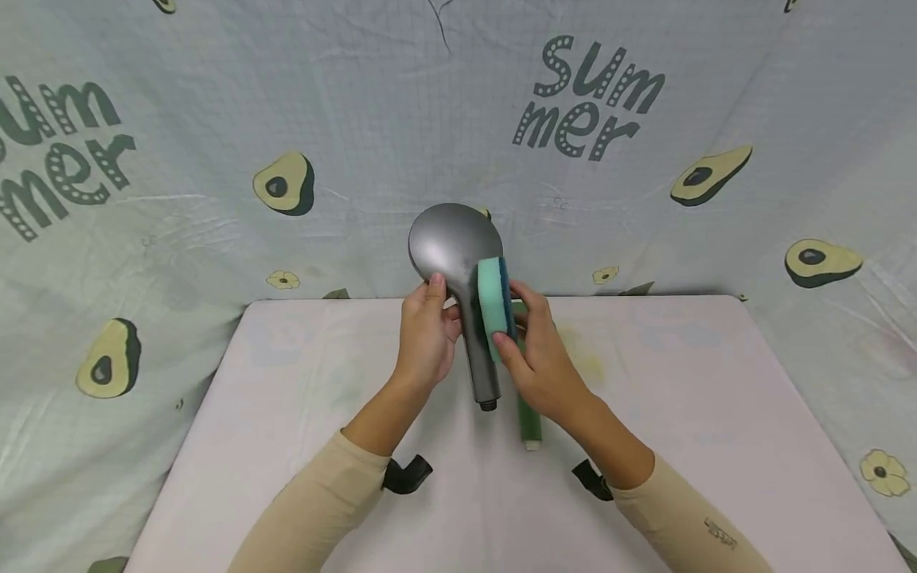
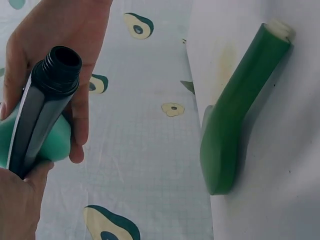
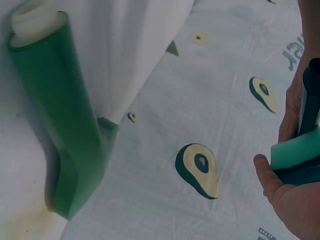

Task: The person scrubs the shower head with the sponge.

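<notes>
A dark grey shower head [image 1: 453, 236] is held up above the table, its round head at the top and its handle slanting down. My left hand [image 1: 425, 334] grips it at the neck, thumb along the back. My right hand [image 1: 540, 362] pinches a turquoise sponge [image 1: 492, 293] with a dark blue scouring side. The sponge's soft face lies against the side of the handle. In the left wrist view the handle's threaded black end [image 2: 61, 65] faces the camera. Part of the sponge is hidden behind the handle there.
A green shower head [image 2: 235, 110] with a pale threaded end lies on the white-covered table [image 1: 301, 398], below my right hand. Two black curved pieces, one [image 1: 408, 475] by the left sleeve, one [image 1: 593, 481] by the right. Behind hangs an avocado-print cloth [image 1: 401, 119].
</notes>
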A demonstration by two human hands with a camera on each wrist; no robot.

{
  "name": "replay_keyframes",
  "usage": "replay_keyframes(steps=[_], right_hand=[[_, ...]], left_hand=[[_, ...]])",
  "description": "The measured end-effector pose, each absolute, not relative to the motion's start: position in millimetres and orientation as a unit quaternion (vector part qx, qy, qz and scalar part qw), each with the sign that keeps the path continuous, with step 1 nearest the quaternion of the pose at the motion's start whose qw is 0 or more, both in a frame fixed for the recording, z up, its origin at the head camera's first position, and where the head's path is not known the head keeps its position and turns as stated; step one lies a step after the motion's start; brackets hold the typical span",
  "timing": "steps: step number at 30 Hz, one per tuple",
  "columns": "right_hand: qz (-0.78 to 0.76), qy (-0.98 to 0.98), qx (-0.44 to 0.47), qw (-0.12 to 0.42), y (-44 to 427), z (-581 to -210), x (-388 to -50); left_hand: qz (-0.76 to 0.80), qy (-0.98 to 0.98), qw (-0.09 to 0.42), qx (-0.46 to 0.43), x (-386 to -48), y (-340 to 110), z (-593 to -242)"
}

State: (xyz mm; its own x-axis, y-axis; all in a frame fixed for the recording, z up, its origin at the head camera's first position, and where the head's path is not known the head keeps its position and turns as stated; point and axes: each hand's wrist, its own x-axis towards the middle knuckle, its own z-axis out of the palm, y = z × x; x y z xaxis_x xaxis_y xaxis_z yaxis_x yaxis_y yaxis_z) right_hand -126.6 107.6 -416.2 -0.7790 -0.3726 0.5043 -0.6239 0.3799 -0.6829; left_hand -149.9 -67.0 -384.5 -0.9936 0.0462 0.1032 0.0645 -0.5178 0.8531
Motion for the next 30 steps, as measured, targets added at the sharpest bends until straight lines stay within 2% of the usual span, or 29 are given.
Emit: replay_keyframes(steps=[7,11,17,22,26,30], right_hand=[[0.502,-0.807,0.307,0.053,107.1,-436.5,-104.3],[0.495,-0.795,0.347,0.046,109.4,-457.7,-80.6],[0.47,-0.785,0.392,0.098,115.6,-467.0,-75.0],[0.456,-0.799,0.37,0.127,114.8,-451.3,-95.9],[0.4,-0.83,0.348,0.175,113.8,-432.0,-116.6],[0.321,-0.844,0.371,0.218,119.3,-423.5,-125.9]], left_hand=[[-0.884,-0.464,0.015,-0.051,-154.8,-72.6,-381.1],[-0.891,-0.45,0.013,-0.067,-157.5,-76.6,-378.1],[-0.891,-0.449,0.01,-0.071,-157.7,-77.7,-374.1],[-0.876,-0.474,-0.005,-0.087,-153.9,-74.4,-375.7],[-0.863,-0.5,0.011,-0.068,-151.8,-70.9,-376.7],[-0.863,-0.5,0.014,-0.065,-151.6,-71.1,-377.0]])
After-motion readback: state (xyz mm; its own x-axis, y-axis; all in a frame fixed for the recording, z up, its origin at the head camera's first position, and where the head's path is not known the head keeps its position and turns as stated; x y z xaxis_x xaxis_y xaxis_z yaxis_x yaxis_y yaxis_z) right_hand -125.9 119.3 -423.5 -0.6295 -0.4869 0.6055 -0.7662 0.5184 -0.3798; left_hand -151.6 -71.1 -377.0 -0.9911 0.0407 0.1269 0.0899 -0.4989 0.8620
